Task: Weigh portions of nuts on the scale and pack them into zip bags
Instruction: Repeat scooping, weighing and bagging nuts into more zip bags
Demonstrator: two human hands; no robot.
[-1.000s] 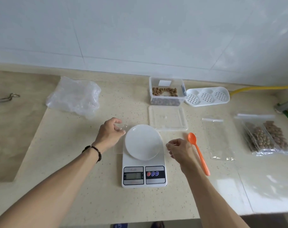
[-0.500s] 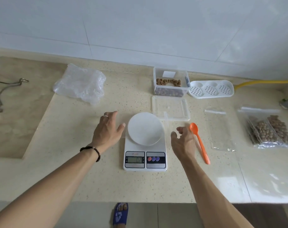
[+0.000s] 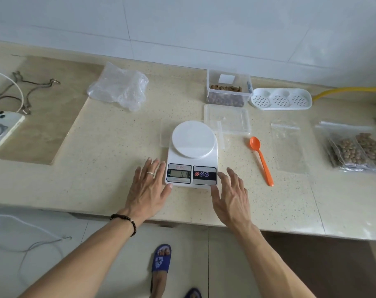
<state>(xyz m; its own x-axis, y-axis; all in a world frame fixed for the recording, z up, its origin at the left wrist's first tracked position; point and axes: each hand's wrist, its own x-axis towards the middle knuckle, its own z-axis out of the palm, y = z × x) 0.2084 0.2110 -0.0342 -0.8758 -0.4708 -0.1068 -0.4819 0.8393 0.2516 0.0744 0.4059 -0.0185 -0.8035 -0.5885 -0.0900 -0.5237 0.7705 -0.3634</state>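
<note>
Both hands lie flat with fingers spread and hold nothing: the left hand (image 3: 147, 189) touches the near left corner of the scale (image 3: 192, 154), the right hand (image 3: 231, 195) its near right corner. On the bench (image 3: 109, 151), the open tub of nuts (image 3: 227, 91) stands beyond the scale, with an orange spoon (image 3: 261, 160), an empty zip bag (image 3: 289, 145) and filled bags (image 3: 354, 151) to the right.

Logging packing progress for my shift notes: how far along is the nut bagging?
Done: two filled zip bags of nuts lie far right. In hand: both open hands, left hand and right hand, flank the white digital scale, its platform bare. Left: nuts in the clear plastic container; an empty zip bag waits.
</note>
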